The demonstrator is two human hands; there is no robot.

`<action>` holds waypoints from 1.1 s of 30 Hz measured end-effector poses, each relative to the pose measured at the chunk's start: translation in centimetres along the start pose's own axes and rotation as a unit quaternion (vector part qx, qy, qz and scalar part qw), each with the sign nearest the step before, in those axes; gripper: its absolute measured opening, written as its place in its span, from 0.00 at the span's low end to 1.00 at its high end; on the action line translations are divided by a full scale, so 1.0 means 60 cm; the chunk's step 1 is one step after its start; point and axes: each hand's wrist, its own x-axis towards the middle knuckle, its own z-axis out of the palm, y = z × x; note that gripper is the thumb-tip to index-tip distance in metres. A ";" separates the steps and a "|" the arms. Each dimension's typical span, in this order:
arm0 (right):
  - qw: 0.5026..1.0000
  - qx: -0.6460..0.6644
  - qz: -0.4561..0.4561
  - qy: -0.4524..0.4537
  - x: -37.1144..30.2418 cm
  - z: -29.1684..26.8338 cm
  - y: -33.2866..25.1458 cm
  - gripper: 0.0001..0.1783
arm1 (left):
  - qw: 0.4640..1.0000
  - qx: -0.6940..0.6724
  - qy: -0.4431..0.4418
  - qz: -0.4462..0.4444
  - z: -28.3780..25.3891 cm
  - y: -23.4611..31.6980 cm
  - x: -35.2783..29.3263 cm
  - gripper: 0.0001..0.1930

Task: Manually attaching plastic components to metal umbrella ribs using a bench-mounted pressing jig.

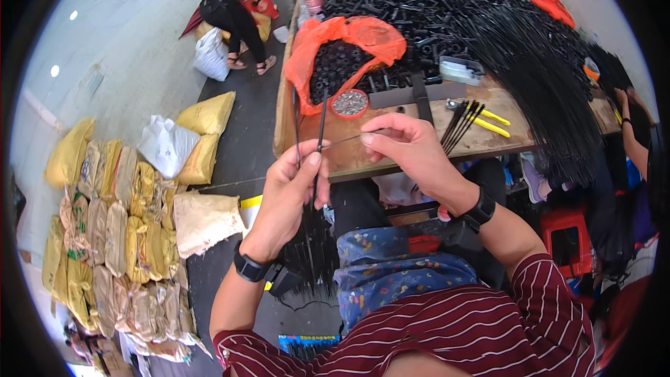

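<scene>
Tugging too hard could pull the thin strand (343, 142) from the pinching fingers (385, 121) of the right hand (412, 145), while the left hand (293, 173) clamps the black rod (322, 122) near the tabletop (352, 158).

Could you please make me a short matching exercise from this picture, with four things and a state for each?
1. Left hand
2. Right hand
3. Orange plastic bag
4. Yellow-handled pliers

A. Open at the top, with small black parts inside
B. Pinching a thin dark strand
C. Lying on the wooden table
D. Gripping a slender black rod

Right pairs: 1-D, 2-B, 3-A, 4-C.
</scene>
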 end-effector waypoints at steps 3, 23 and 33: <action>0.998 -0.031 0.047 -0.006 -0.005 -0.003 0.014 0.09 | 0.998 -0.065 -0.009 -0.013 0.005 0.000 0.002 0.13; 0.973 -0.111 0.142 -0.146 -0.027 0.010 0.080 0.12 | 0.998 -0.064 -0.019 -0.007 -0.013 -0.022 0.010 0.15; 0.972 -0.114 0.148 -0.143 -0.028 0.002 0.093 0.14 | 0.998 -0.065 -0.002 -0.010 -0.018 -0.029 0.013 0.15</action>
